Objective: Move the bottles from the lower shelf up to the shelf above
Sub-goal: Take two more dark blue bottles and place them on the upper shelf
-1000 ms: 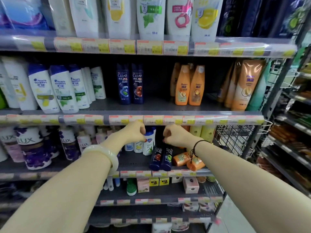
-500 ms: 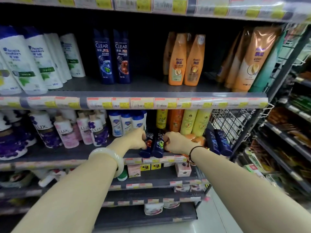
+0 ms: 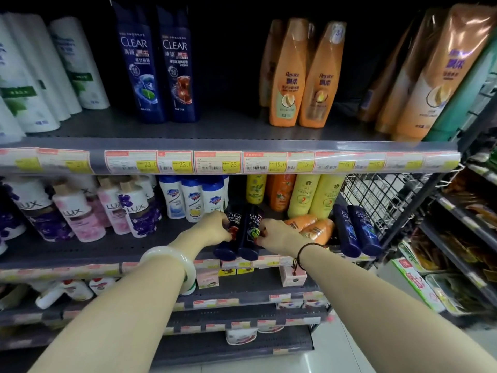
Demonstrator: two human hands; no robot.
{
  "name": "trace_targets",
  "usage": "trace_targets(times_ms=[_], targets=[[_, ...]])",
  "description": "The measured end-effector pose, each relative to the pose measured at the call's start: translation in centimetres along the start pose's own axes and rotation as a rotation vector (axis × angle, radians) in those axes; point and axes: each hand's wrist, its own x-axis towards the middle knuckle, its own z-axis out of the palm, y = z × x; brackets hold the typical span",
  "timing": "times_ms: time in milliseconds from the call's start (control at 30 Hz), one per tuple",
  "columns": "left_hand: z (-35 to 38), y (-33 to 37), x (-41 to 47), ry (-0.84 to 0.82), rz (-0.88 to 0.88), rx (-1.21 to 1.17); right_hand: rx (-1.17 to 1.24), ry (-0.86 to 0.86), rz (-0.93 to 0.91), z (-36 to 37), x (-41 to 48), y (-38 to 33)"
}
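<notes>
Two small dark CLEAR bottles stand side by side at the front of the lower shelf [image 3: 80,249], tilted toward me. My left hand [image 3: 215,227] grips the left one [image 3: 228,238] from its left side. My right hand [image 3: 279,235] grips the right one [image 3: 251,238] from its right side. The shelf above [image 3: 231,130] holds two tall dark blue CLEAR bottles [image 3: 158,68] with bare room to their right. Two more dark blue bottles [image 3: 355,230] lean at the right end of the lower shelf.
LUX bottles [image 3: 80,214] and white blue-capped bottles [image 3: 193,195] fill the lower shelf's left. Yellow bottles [image 3: 314,195] stand behind; orange ones [image 3: 312,227] lie beside my right hand. Orange Rejoice bottles [image 3: 304,76] stand above. A wire basket [image 3: 387,195] hangs at right.
The view has dropped and closed in on the lower shelf. Both hands have come down from the price rail and closed on the two small dark bottles.
</notes>
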Motion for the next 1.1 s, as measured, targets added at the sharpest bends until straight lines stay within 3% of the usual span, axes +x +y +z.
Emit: trace_targets(times_ms=[467, 767, 1100], targets=[[1.6, -2.3, 4.1, -0.002, -0.067, -0.248, 0.278, -0.089, 0.139, 1.4, 4.0, -0.7], [1.5, -2.0, 4.4, -0.031, -0.104, -0.365, 0.551, -0.04, 0.227, 2.0, 4.0, -0.9], [1.6, -3.0, 4.0, -0.068, -0.179, -0.516, 0.667, 0.015, 0.294, 2.8, 4.0, -1.2]])
